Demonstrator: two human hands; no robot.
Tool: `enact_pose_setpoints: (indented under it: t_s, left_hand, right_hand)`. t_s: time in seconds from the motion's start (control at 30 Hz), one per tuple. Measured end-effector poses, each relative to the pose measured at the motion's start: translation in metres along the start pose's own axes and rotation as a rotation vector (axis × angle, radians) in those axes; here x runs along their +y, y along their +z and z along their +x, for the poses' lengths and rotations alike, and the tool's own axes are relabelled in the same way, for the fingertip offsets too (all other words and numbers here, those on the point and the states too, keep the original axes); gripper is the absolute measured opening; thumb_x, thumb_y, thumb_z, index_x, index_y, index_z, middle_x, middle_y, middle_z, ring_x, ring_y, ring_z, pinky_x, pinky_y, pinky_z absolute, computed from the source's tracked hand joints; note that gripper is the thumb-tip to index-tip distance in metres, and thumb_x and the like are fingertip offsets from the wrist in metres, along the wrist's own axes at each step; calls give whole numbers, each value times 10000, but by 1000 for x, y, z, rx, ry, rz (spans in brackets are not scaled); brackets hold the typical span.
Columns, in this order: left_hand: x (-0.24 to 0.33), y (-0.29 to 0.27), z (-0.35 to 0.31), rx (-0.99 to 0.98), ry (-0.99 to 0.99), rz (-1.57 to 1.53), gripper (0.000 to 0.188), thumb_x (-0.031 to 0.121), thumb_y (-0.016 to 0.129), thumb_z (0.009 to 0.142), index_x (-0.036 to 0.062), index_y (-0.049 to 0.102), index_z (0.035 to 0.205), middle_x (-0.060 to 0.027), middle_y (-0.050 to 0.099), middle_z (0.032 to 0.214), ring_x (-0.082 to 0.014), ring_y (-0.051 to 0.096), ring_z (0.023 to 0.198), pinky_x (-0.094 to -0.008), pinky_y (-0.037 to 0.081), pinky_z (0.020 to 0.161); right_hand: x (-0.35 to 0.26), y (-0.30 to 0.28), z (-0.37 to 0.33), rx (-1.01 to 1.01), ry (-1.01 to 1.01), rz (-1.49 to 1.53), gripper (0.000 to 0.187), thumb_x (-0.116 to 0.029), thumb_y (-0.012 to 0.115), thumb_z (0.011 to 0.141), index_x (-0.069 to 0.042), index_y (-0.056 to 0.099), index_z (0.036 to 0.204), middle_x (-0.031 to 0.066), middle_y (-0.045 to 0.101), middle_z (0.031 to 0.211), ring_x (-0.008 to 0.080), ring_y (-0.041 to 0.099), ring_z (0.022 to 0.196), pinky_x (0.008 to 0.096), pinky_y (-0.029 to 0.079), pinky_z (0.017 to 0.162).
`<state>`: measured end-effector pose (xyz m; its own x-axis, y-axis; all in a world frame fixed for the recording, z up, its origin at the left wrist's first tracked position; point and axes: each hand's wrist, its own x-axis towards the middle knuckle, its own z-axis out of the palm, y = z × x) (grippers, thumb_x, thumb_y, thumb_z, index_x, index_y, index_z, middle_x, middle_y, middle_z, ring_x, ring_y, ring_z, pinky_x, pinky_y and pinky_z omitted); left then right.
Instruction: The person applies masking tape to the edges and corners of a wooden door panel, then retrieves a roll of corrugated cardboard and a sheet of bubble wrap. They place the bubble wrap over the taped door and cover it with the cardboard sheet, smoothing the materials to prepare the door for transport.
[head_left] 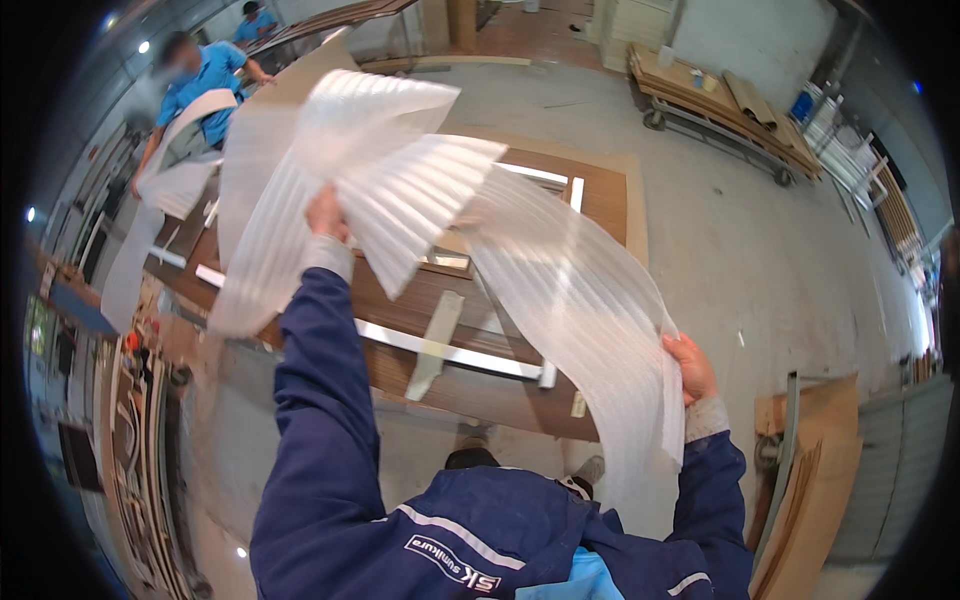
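A long, thin sheet of white ribbed packing foam (pixel 575 270) stretches between my hands, drooping in folds above a brown wood-grain panel (pixel 600 200). My left hand (pixel 328 215) is closed on a bunched, fanned-out part of the foam, left of the panel's middle. At the right, my right hand (pixel 692 370) pinches the foam near its edge, and a loose end hangs below it. White strips (pixel 455 355) lie along the panel. A piece of pale tape (pixel 436 345) crosses its near side. The foam hides much of the panel's middle.
A co-worker in a blue shirt (pixel 205 85) stands at the far left, holding foam too. Another person (pixel 256 22) is farther back. A wheeled cart (pixel 720 110) with boards stands at the far right. Boards (pixel 815 480) lean at the near right; long strips (pixel 150 470) stand at the left.
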<state>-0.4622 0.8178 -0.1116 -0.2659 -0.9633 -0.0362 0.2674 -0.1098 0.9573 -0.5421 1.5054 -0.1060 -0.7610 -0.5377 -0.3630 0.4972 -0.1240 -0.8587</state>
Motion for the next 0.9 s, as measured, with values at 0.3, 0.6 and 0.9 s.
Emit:
enact_pose_setpoints:
  t_s: [0.3,0.6,0.9]
  left_hand:
    - [-98,-20,-214,399,-227,74,475,146,580,835,-144,605,1211,-222,681,1138,-331,698,944,-433,558,824]
    - [-63,-58,-301,655,-88,-592,497,205,483,912,-40,535,1341,-236,617,1302,-433,633,1189,-585,544,983]
    - [-123,125,-427,260,-329,-563,407,243,489,986,-29,601,1268,-182,675,1229,-350,672,1100,-483,529,1020]
  right_hand:
    - [-158,-168,25,-209,-41,-57,466,-192,492,1046,42,473,1448,170,614,1359,250,644,1163,384,527,1011]
    - [-185,-169,184,-489,86,-26,492,-149,529,1024,53,453,1466,181,598,1384,257,628,1199,392,498,1046]
    - [-211,-154,308,-684,364,-385,595,-86,567,903,29,455,1477,140,630,1329,233,644,1143,385,502,1033]
